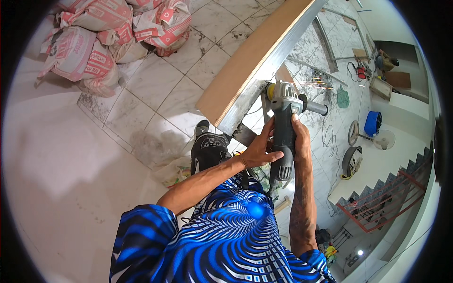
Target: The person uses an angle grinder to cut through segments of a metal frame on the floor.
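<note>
An angle grinder (284, 123) with a dark grey body is held in both my hands, its head pointing away from me. My left hand (259, 150) grips the body from the left, thumb lying across it. From the right, my right hand (302, 133) closes on the body, thumb up near the grinder's head. The side handle (315, 107) sticks out to the right, untouched. At the head's left, a yellow disc (270, 91) sits against the bright metal edge (257, 78) of a brown board (252, 52). Orange streaks like sparks show right of the head. Exact disc contact is hard to see.
Red-and-white sacks (101, 42) are piled at the far left on dusty tiles. Metal frames (325, 40) lie beyond the board. To the right are a fan (383, 140), a blue container (373, 123), loose cords and stairs with a red railing (377, 203). Another person (388, 61) is farther off.
</note>
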